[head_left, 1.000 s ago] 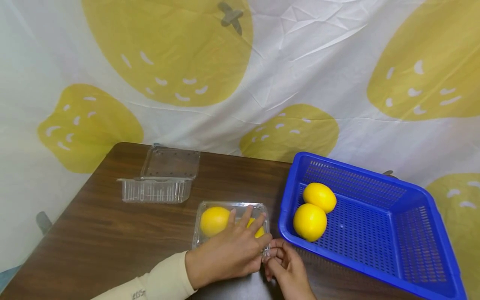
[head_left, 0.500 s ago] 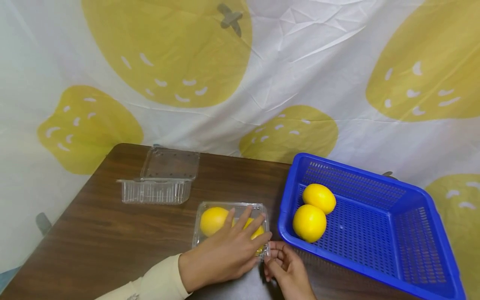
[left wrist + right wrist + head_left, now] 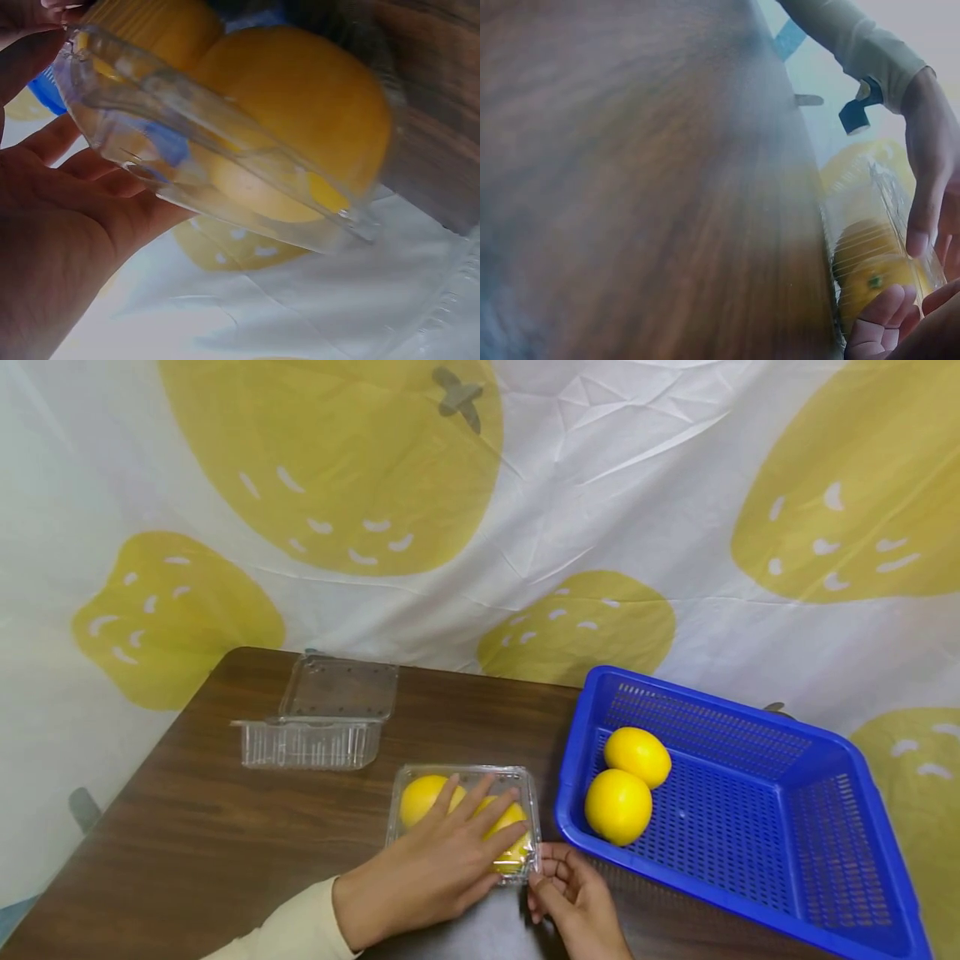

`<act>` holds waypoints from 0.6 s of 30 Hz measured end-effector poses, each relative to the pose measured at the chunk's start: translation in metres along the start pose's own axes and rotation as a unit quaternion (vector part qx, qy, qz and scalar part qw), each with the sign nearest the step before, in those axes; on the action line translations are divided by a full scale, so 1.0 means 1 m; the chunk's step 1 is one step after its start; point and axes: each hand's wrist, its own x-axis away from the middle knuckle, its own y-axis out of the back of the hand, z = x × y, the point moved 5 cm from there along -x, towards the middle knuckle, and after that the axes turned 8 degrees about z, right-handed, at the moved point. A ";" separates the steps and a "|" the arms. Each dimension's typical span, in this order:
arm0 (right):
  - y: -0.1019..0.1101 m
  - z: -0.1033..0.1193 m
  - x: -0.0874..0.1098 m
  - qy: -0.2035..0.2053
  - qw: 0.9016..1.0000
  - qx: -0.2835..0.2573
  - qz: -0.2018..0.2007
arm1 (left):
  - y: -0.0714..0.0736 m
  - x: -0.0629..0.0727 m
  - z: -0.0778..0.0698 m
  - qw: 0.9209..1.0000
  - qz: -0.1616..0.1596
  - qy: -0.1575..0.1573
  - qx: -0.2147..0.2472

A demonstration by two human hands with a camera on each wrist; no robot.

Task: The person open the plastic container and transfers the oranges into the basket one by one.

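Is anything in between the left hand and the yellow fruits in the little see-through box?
Yes, the clear lid. It covers the two yellow fruits in the clear box, and the left hand rests on top of it with its fingers spread.

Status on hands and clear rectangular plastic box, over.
Left hand spread on clear plastic box, two round yellow fruits inside. Right hand pinches its near-right corner. Blue plastic basket alongside, apparently not blocking.

L grip (image 3: 71, 229) on clr box (image 3: 240, 154), 2 yel fruits (image 3: 315, 105) in.
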 end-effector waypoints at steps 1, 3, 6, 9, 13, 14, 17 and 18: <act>0.000 0.000 0.000 0.003 1.000 0.000 0.001 | 0.000 0.001 0.001 1.000 -0.005 0.000 0.009; 0.000 0.000 0.000 0.007 1.000 0.001 0.001 | -0.001 0.004 0.003 1.000 -0.011 0.001 0.023; 0.001 0.000 0.000 0.003 1.000 -0.001 -0.001 | -0.002 0.008 0.005 0.999 -0.021 0.001 0.037; 0.001 0.000 0.001 -0.003 1.000 -0.002 -0.003 | -0.003 0.012 0.006 0.999 -0.027 0.001 0.046; 0.002 0.000 0.001 0.002 1.000 -0.005 -0.005 | -0.004 0.018 0.008 0.998 -0.041 0.002 0.051; 0.002 0.000 0.001 0.003 1.000 -0.006 -0.005 | -0.004 0.019 0.009 0.998 -0.043 0.003 0.053; 0.002 0.000 0.002 0.006 1.000 -0.008 -0.009 | -0.005 0.022 0.011 0.997 -0.050 0.006 0.059; 0.002 0.000 0.002 0.005 1.000 -0.008 -0.010 | -0.005 0.023 0.012 0.997 -0.052 0.007 0.061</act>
